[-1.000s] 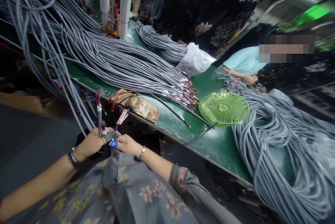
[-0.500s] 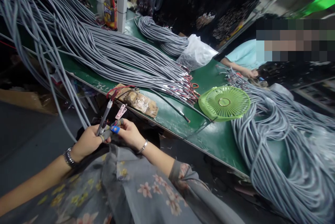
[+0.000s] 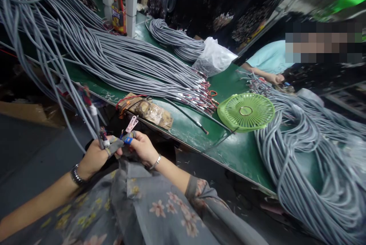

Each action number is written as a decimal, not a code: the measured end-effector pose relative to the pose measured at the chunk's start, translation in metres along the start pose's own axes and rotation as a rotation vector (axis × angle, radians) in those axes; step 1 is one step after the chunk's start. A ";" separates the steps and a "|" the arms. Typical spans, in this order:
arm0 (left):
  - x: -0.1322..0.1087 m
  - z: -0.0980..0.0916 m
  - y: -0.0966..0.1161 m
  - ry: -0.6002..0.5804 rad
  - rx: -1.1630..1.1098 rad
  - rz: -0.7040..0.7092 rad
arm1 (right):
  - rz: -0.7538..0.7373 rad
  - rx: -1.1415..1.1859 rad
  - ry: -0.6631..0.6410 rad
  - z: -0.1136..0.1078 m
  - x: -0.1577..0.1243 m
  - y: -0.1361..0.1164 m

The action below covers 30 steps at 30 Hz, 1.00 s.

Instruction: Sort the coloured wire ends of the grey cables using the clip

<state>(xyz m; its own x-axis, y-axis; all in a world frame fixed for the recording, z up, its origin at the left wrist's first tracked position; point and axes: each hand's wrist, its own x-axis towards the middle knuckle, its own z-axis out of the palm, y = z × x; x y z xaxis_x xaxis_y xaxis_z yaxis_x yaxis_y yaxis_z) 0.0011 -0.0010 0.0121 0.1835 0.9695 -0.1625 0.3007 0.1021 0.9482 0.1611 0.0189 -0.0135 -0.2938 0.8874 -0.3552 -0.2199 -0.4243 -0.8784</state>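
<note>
My left hand (image 3: 95,156) is closed around grey cables (image 3: 98,128) that come down from the left. Two cable ends stand up from this grip: one has a white band (image 3: 93,110) and blurred reddish wires, the other a shorter stub with dark wires (image 3: 103,133). My right hand (image 3: 145,149) pinches close beside the left one, its thumb and forefinger pressed together. Grey tape wraps fingers on both hands, and a blue band (image 3: 128,140) circles the right thumb. What the right fingertips hold is too small to make out. A pink clip (image 3: 132,123) sits just above them.
A taped cardboard piece (image 3: 153,111) lies at the green table's (image 3: 211,138) edge. Behind it spreads a large bundle of grey cables (image 3: 134,62). A green fan (image 3: 246,111) stands to the right, beside more coiled cables (image 3: 311,161). A co-worker's hand (image 3: 277,78) is across the table.
The banded cable end in my left hand has swung left, away from the clip. The shorter cable end now shows more plainly beside it. My right hand has hardly moved.
</note>
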 end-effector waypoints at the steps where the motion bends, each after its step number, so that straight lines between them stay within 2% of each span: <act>1: -0.001 0.001 -0.002 0.030 -0.022 0.002 | 0.001 0.011 0.005 0.000 0.000 0.002; 5: -0.002 0.003 -0.002 0.074 -0.053 -0.014 | -0.021 0.026 -0.025 -0.001 -0.001 0.003; 9: -0.003 0.002 0.003 0.023 -0.048 -0.044 | -0.008 -0.033 -0.045 -0.001 0.001 -0.001; 13: -0.002 0.003 0.000 0.025 0.011 -0.059 | 0.031 -0.094 -0.037 -0.002 0.005 -0.001; 21: 0.002 0.005 -0.005 0.056 -0.023 -0.061 | 0.027 0.024 -0.011 -0.002 0.001 0.001; 27: 0.007 0.002 -0.006 -0.144 0.088 -0.092 | -0.031 -0.015 0.017 0.000 0.001 0.006; 30: 0.004 0.001 -0.005 -0.101 0.088 -0.060 | -0.038 -0.003 0.046 0.001 0.003 0.010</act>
<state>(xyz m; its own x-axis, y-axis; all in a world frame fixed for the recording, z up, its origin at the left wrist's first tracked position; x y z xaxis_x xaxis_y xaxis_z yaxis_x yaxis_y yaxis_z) 0.0012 0.0025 0.0067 0.2542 0.9346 -0.2489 0.3943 0.1348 0.9090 0.1567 0.0171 -0.0229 -0.2423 0.9104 -0.3354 -0.2277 -0.3894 -0.8925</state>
